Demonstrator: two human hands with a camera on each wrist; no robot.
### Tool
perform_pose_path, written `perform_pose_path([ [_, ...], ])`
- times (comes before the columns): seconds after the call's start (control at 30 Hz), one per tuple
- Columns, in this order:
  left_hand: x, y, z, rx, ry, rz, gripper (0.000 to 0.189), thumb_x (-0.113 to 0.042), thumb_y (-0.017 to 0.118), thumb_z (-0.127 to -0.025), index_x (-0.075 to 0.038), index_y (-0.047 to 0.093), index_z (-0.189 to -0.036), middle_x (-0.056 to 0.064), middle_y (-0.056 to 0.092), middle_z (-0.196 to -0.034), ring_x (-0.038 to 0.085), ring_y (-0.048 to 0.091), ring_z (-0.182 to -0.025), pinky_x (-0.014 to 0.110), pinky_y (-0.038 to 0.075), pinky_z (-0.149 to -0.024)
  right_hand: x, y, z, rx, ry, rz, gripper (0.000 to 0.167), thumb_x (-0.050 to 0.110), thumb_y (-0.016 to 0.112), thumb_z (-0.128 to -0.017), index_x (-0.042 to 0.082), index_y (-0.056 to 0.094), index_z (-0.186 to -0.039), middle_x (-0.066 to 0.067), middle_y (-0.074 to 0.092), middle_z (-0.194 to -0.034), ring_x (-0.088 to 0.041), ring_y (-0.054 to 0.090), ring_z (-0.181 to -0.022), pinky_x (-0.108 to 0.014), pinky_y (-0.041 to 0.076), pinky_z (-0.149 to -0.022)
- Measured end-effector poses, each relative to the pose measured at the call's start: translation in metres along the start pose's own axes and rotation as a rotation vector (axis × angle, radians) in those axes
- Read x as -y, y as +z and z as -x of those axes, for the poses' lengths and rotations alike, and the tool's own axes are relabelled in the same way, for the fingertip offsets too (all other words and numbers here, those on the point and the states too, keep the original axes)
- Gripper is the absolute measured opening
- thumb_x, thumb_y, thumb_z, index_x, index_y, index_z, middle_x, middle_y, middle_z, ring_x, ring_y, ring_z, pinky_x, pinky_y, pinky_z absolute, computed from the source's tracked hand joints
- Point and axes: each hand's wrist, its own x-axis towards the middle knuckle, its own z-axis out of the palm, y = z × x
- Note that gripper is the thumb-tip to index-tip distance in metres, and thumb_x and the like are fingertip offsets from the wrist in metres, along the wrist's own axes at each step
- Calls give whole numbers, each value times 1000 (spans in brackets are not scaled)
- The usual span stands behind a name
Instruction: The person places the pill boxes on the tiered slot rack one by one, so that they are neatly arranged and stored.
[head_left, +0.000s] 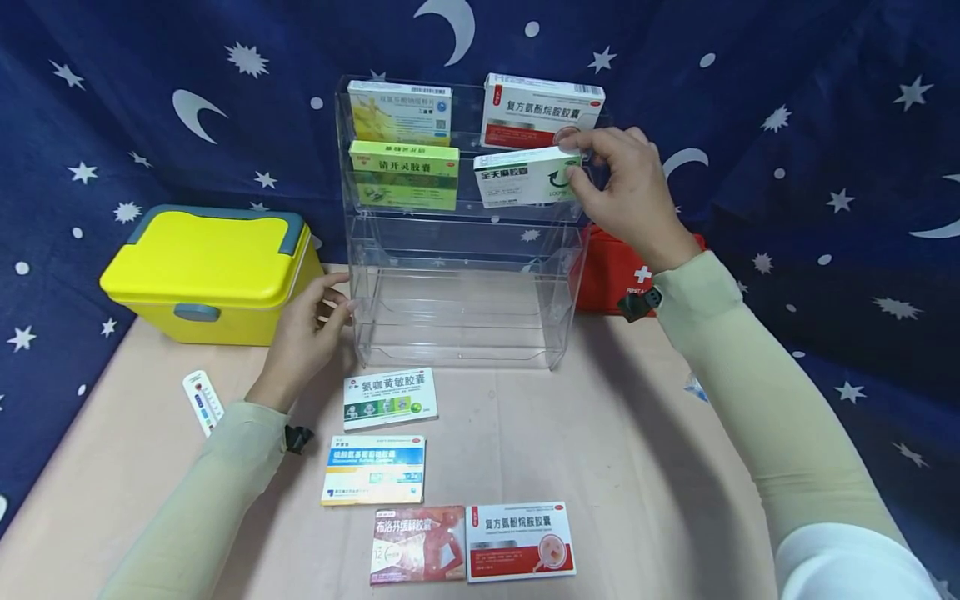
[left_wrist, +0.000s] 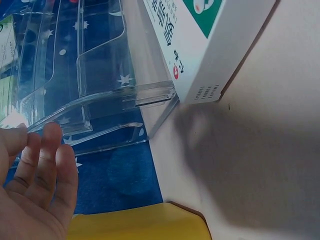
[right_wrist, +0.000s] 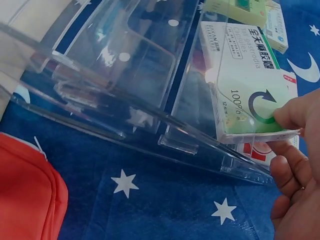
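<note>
A clear tiered display rack stands upright at the back of the table. My right hand pinches the right end of a white and green medicine box, thumb in front, at the rack's second tier from the top. In the right wrist view, that medicine box is partly behind the clear side panel. My left hand touches the rack's left side with its fingertips, fingers loosely bent. A green medicine box sits in the second tier, left. Above are a yellow box and a red-and-white box.
Flat on the table lie a green-and-white box, a blue-and-white box, a pink box and another red-and-white box. A yellow case and thermometer card are left; a red first-aid bag is right.
</note>
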Motion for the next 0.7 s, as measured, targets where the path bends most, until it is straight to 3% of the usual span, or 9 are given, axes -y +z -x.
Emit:
perform_pose_path([
  [0.3,1,1,0,5,5,8,41,-20,61,-104,-12,53,-144,8,64,-102,27,65,-84,24,52,-73,-1,1,8,14,15,114,30,22,68,-97,13,72,-126,-4,70,-120,-25,49,-91,-41,35,-80],
  [0.7,1,1,1,6,3,7,42,-20,61,-104,-12,53,-144,9,64,-102,30,66,-85,25,52,-73,-3,5,15,-5,-9,122,32,22,63,-99,10,71,-128,-8,64,-126,-25,49,-98,-38,41,-81],
])
